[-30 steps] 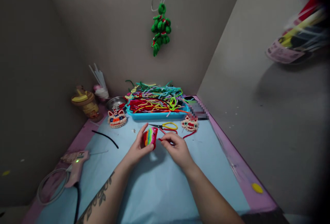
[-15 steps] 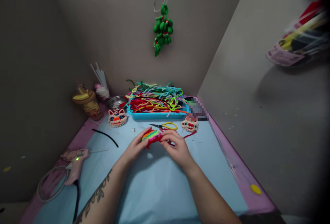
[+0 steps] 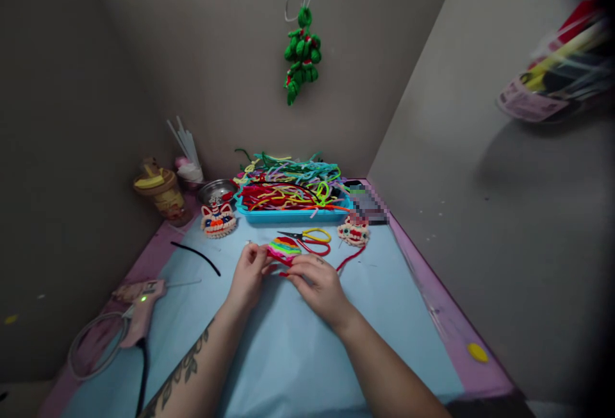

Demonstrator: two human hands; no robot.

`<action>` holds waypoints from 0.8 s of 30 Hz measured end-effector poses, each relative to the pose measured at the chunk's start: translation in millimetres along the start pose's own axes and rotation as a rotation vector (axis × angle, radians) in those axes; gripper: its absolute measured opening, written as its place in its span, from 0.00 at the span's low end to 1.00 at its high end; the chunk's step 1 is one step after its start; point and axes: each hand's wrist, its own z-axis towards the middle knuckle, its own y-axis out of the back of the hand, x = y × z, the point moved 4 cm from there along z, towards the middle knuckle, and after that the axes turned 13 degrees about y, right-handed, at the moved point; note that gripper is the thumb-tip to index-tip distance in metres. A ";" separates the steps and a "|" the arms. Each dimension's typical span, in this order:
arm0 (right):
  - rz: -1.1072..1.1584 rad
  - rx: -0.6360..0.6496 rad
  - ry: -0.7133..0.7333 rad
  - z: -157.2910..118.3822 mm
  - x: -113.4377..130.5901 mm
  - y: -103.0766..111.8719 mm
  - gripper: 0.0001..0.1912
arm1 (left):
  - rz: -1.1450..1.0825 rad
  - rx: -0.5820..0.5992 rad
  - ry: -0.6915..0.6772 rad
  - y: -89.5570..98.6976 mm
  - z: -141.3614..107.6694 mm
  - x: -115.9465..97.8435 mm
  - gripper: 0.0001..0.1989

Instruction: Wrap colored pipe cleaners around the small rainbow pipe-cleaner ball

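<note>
A rainbow-striped pipe-cleaner piece [image 3: 286,247] with a domed outline is held up between my two hands over the middle of the table. My left hand [image 3: 248,274] is closed, pinching its left lower edge. Fingers of my right hand [image 3: 319,286] are closed on a red pipe cleaner [image 3: 284,261] along the piece's bottom edge. Just behind lie scissors [image 3: 312,239] with one yellow and one red handle. Another red strand [image 3: 352,258] runs from behind my right hand toward a cream and red lion-like face [image 3: 353,234]. How far the fingertips overlap is partly hidden.
A blue tray [image 3: 298,217] heaped with pipe cleaners stands at the back. Left are a second face ornament [image 3: 218,224], a metal bowl [image 3: 217,193], a black strand [image 3: 198,254] and a lit pink glue gun [image 3: 143,309] with its cable. A green ornament [image 3: 302,56] hangs above.
The rainbow piece has turned so its striped face shows more fully. My left hand has shifted left, my right hand slightly toward me. More of the scissors' red handle shows.
</note>
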 end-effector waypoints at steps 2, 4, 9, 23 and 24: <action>-0.010 0.001 -0.007 -0.8 0.1 -2.9 0.05 | 0.061 -0.063 0.000 2.6 1.2 2.3 0.20; -0.034 -0.006 -0.007 -0.8 0.3 -4.5 0.05 | 0.059 -0.068 0.005 2.8 1.7 3.1 0.20; -0.122 -0.093 -0.069 -1.0 -3.4 -2.7 0.06 | -0.111 0.108 0.121 -6.7 -2.8 2.2 0.18; -0.161 0.063 0.052 -5.0 -12.9 -11.4 0.08 | -0.093 0.253 0.259 -12.7 -9.4 9.9 0.14; -0.168 0.076 0.061 -5.2 -13.2 -12.4 0.09 | -0.090 0.258 0.261 -12.9 -9.7 10.1 0.14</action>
